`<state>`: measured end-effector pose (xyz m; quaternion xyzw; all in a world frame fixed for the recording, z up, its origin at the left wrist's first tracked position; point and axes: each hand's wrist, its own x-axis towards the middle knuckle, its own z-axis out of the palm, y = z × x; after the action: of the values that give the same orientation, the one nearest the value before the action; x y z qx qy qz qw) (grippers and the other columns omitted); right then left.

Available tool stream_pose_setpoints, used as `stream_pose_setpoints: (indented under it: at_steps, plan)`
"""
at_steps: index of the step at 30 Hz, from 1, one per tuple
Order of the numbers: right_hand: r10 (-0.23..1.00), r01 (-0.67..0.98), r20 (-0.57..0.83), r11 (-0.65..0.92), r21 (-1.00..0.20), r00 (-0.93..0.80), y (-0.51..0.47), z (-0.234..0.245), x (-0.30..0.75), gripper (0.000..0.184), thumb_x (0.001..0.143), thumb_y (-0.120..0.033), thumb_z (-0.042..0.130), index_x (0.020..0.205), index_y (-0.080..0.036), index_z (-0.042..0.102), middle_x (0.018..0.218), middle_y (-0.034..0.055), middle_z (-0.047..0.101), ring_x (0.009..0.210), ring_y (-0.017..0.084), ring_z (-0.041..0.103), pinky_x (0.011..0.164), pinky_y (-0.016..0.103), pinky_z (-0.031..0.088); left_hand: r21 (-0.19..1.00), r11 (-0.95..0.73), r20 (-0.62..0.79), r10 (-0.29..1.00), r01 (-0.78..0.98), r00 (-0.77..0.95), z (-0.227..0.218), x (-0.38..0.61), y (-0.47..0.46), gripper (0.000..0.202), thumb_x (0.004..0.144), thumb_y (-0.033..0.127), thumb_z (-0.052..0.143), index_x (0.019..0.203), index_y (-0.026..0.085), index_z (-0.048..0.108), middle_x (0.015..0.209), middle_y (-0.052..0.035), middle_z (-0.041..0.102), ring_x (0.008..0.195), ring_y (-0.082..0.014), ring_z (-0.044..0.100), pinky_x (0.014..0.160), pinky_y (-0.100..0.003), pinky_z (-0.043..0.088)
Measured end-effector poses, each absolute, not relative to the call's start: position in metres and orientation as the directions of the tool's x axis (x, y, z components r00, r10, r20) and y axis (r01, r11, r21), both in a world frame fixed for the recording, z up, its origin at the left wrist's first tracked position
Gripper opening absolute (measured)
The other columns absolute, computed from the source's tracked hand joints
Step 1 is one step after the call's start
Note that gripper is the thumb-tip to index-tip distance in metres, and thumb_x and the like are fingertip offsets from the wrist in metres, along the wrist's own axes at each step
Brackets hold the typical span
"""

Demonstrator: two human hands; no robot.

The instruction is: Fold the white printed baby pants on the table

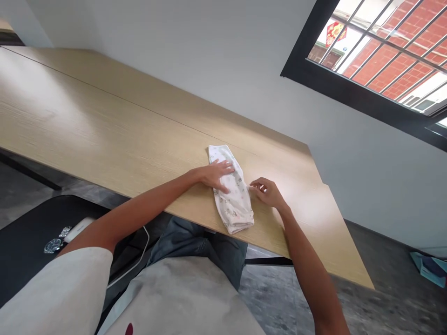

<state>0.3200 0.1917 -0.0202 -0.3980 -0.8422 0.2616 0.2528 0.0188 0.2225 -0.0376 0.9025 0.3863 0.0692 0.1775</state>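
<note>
A folded white garment (234,204) with a small scattered print, long and narrow like a pair of small pants, lies flat near the table's front edge. Its lower end looks gathered in layers. My left hand (217,176) rests on its upper half, palm down with the fingers spread. At the garment's right edge is my right hand (265,190), thumb and fingers pinched together. A pale, blurred bit of cloth seems to reach from that edge to the fingertips.
The long wooden table (139,135) runs along a wall, with a barred window (377,51) at upper right. At lower left, a black chair (31,223) carries a wristwatch (53,245) and a white object (79,229). A teal item (428,270) sits on the floor at right.
</note>
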Motion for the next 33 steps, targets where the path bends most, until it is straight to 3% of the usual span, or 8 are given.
stream_pose_setpoints:
  at_steps: [5,8,12,16,21,26,29,33]
  plan:
    - [0.623,0.485,0.433,0.781,-0.393,-0.651,0.187,-0.032,0.297,0.036,0.102,-0.038,0.05,0.135,-0.027,0.058,0.131,0.0088,0.059,0.119,0.028,0.055,0.102,0.048,0.049,0.457,-0.795,0.1,0.491,0.399,0.865,-0.042,0.037,0.216,0.093,0.073,0.055,0.079,0.151,0.022,0.04,0.162,-0.0167,0.017,0.152,-0.0333,0.014,0.123,-0.055,0.003]
    - [0.6,0.465,0.338,0.789,-0.402,-0.725,0.185,-0.027,0.298,0.036,0.101,-0.038,0.054,0.134,-0.027,0.058,0.125,0.008,0.064,0.116,0.029,0.057,0.098,0.048,0.051,0.507,-0.791,0.163,0.477,0.341,0.864,-0.042,0.038,0.217,0.081,0.077,0.058,0.077,0.145,0.024,0.049,0.159,-0.0137,0.03,0.149,-0.0333,0.023,0.124,-0.053,0.007]
    - [0.61,0.501,0.276,0.78,-0.375,-0.743,0.188,-0.025,0.306,0.044,0.09,-0.047,0.071,0.127,-0.025,0.064,0.125,0.0088,0.063,0.117,0.031,0.055,0.097,0.049,0.051,0.564,-0.73,0.157,0.553,0.385,0.818,-0.037,0.027,0.222,0.047,0.084,0.052,0.072,0.123,0.026,0.069,0.145,-0.0113,0.049,0.136,-0.0307,0.043,0.115,-0.044,0.033]
    - [0.589,0.477,0.273,0.793,-0.379,-0.761,0.193,-0.026,0.312,0.052,0.084,-0.051,0.078,0.127,-0.026,0.064,0.129,0.0085,0.061,0.121,0.032,0.053,0.102,0.05,0.046,0.616,-0.678,0.08,0.56,0.4,0.825,-0.027,0.014,0.224,0.048,0.078,0.047,0.078,0.118,0.024,0.069,0.147,-0.0119,0.046,0.13,-0.0311,0.05,0.101,-0.036,0.045]
    - [0.592,0.466,0.234,0.776,-0.425,-0.771,0.201,-0.029,0.32,0.057,0.081,-0.055,0.079,0.129,-0.03,0.063,0.135,0.0077,0.058,0.127,0.032,0.05,0.108,0.054,0.039,0.594,-0.69,0.12,0.584,0.413,0.803,-0.025,0.016,0.218,0.045,0.071,0.055,0.08,0.087,0.017,0.062,0.144,-0.0146,0.049,0.119,-0.0322,0.055,0.094,-0.036,0.046]
    - [0.654,0.456,0.256,0.708,-0.539,-0.712,0.205,-0.031,0.318,0.034,0.081,-0.051,0.077,0.104,-0.026,0.071,0.116,0.008,0.067,0.114,0.031,0.057,0.102,0.052,0.043,0.631,-0.683,0.165,0.582,0.368,0.796,-0.029,0.025,0.214,0.029,0.08,0.042,0.069,0.074,0.016,0.057,0.134,-0.0142,0.056,0.106,-0.0267,0.059,0.088,-0.033,0.044]
    - [0.712,0.467,0.273,0.653,-0.597,-0.647,0.201,-0.029,0.312,0.027,0.08,-0.05,0.075,0.089,-0.025,0.07,0.094,0.0083,0.068,0.099,0.031,0.059,0.096,0.053,0.046,0.653,-0.68,0.21,0.585,0.333,0.783,-0.027,0.027,0.214,0.022,0.082,0.039,0.063,0.083,0.018,0.06,0.104,-0.0098,0.066,0.085,-0.0215,0.059,0.076,-0.031,0.044]
    - [0.766,0.43,0.308,0.591,-0.682,-0.564,0.19,-0.02,0.307,0.034,0.083,-0.056,0.066,0.087,-0.023,0.063,0.083,0.006,0.064,0.08,0.026,0.06,0.079,0.043,0.052,0.719,-0.641,0.287,0.625,0.268,0.726,-0.016,0.028,0.206,0.031,0.086,0.048,0.06,0.082,0.019,0.052,0.072,-0.0019,0.055,0.063,-0.0159,0.048,0.062,-0.028,0.038]
